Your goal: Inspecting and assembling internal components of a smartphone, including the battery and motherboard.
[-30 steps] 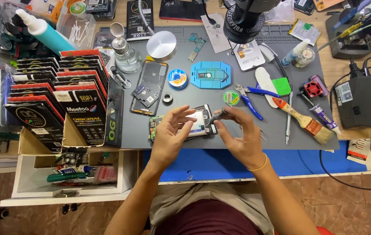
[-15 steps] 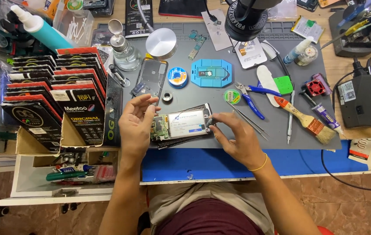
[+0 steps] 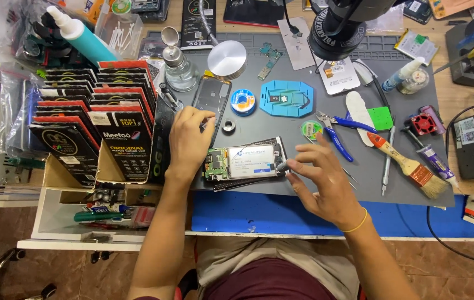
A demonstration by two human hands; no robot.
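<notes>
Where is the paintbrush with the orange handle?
In the head view, the paintbrush lies on the grey mat, right of the blue pliers and the right hand.

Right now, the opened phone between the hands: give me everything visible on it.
The opened phone lies flat, back open and facing up, on the grey work mat near its front edge. A white-labelled battery fills its middle; a green circuit board shows at its left end inside a dark frame. The left hand rests at that left end, fingers reaching up toward a separate phone back. The right hand holds a small dark-tipped tool against the phone's right edge.
</notes>
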